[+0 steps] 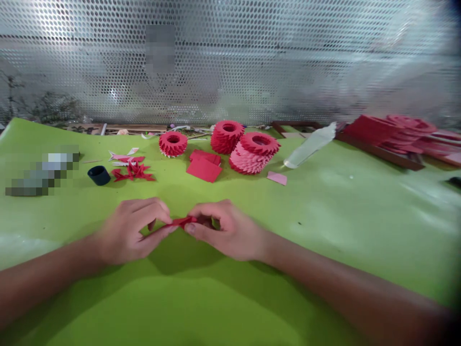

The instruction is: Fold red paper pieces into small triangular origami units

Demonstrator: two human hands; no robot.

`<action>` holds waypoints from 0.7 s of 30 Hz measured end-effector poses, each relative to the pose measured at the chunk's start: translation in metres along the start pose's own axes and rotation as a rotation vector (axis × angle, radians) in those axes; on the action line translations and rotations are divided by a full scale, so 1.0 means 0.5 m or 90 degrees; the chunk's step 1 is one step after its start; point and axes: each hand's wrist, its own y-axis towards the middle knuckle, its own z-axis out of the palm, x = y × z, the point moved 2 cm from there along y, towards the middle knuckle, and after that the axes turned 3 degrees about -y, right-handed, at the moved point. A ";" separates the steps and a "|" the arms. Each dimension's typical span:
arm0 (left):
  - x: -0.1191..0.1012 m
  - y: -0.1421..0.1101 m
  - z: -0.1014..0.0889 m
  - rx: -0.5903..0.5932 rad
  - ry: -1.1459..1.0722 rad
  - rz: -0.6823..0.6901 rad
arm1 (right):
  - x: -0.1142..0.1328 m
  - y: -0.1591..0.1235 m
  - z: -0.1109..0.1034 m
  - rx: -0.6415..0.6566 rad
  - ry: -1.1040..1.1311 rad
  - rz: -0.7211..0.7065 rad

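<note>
Two hands here: left hand (130, 231) and right hand (226, 229) both pinching one small folded red paper strip (183, 221) mid-frame, just above the lime-green bench (324, 226), with pleated red paper rings (254, 153) up top.

Matt red folded paper (183, 221), glossy green table sheet (252, 307), perforated metal screen (230, 62)

Catalogue entry: we list one head-worn camera, looking forward and down over a lime-green covered worktable (324, 226), with the person's bare left hand (127, 230) and bare right hand (226, 230) near the lens at lower centre, pinching a small red paper piece (183, 222). We place the folded red paper rings (254, 153) farther off at mid-frame, and the perforated silver metal screen (230, 62) across the top, facing the camera beyond the table.
</note>
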 end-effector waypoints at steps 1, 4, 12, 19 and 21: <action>0.000 0.001 0.000 0.005 -0.013 -0.018 | 0.001 -0.001 -0.001 -0.022 -0.039 -0.014; 0.000 0.006 0.001 0.034 -0.030 -0.089 | 0.006 -0.004 0.001 -0.063 -0.085 -0.054; 0.001 0.007 0.014 0.121 0.062 -0.084 | 0.006 -0.003 0.005 -0.065 -0.007 -0.079; -0.006 0.011 0.007 0.023 0.080 -0.043 | -0.006 0.007 0.001 -0.044 0.159 -0.071; -0.006 0.012 0.007 0.025 0.085 -0.040 | -0.006 0.008 0.005 -0.033 0.150 -0.077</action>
